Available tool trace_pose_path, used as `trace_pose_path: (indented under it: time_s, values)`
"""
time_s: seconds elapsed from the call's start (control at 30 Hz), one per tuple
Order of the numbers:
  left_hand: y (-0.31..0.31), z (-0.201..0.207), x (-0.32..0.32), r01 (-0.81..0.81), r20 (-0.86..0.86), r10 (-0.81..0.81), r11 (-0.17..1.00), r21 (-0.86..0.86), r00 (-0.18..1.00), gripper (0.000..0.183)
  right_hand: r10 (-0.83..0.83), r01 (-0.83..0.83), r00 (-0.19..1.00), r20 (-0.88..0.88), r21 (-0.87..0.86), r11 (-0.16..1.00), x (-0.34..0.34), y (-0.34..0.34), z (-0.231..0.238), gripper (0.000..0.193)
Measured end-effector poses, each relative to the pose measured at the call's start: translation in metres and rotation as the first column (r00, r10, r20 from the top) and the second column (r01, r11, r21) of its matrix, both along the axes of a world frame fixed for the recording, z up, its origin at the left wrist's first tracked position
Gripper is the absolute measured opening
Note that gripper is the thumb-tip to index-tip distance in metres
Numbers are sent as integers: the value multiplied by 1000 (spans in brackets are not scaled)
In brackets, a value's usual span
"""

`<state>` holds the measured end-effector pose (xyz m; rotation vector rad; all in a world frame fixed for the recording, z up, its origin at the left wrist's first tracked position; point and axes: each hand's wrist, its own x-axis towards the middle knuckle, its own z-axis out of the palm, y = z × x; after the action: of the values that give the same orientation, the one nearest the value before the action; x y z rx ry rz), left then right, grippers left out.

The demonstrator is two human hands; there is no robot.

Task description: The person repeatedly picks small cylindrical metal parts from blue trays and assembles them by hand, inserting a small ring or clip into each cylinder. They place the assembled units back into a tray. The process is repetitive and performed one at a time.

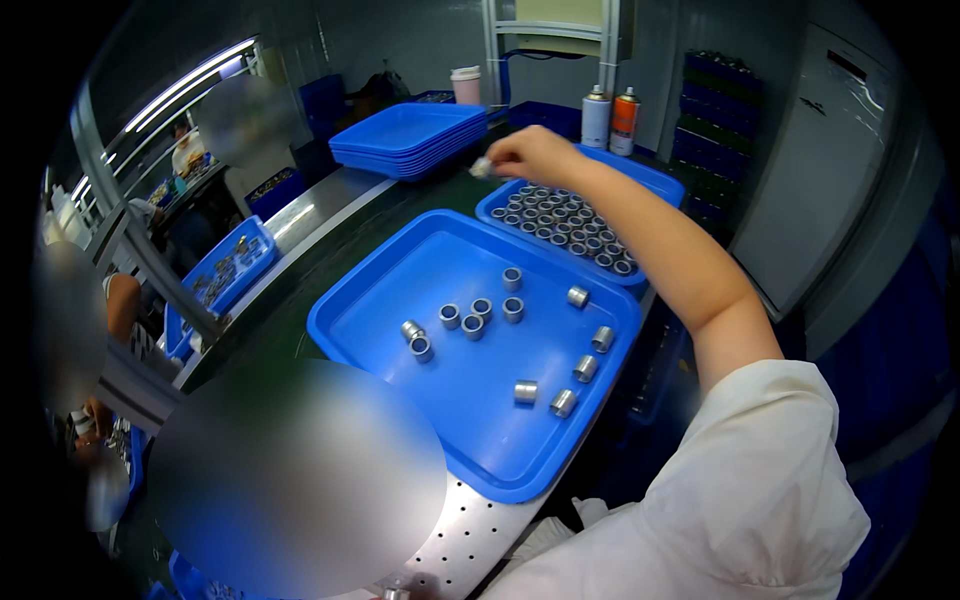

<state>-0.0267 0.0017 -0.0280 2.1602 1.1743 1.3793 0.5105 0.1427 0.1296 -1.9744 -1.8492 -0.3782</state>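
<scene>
My right hand (540, 157) reaches out over the far edge of the trays, its fingers pinched on a small silvery piece (481, 168) that is blurred. Below it, a blue tray (385, 270) holds several short metal sleeves (472, 326), some upright and some lying on their sides along the right. Behind that tray, another blue tray (657, 182) carries upright metal sleeves (562, 222) packed close together, partly hidden by my right forearm. My left hand cannot be made out. A metal piece (397, 593) shows at the bottom edge, beside a large blurred patch.
A stack of blue trays (410, 135) stands at the back, with a pink cup (466, 86) behind it. Two spray cans, one white (595, 118) and one orange (624, 122), stand beyond the packed tray. On the left, a blue tray (225, 270) holds more parts, near other people.
</scene>
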Motion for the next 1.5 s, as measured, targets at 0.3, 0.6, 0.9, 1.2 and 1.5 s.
trace_pose_path:
  time_s: [0.3, 0.6, 0.9, 1.2, 1.5]
  values:
    - [-3, 4, 12, -137, -97, 138, 990, 18, 986, 36, -461, 547, 822, 334, -242, 801, 135, -161, -52, 18]
    - [-7, 6, 20, -248, -93, 243, 968, -47, 966, 32, -267, 356, 922, 280, -344, 869, 144, -166, -80, 14]
    - [-7, 10, 20, -271, -145, 266, 963, -16, 953, 31, -250, 278, 960, 123, -358, 891, 148, -166, -77, 22]
    - [-7, 7, 18, -261, -155, 254, 965, -27, 955, 32, -362, 264, 905, -222, -373, 889, 158, -175, -75, 26]
    - [-7, 7, 16, -247, -135, 244, 969, -7, 960, 33, -414, 270, 878, -240, -466, 843, 148, -173, -74, 26]
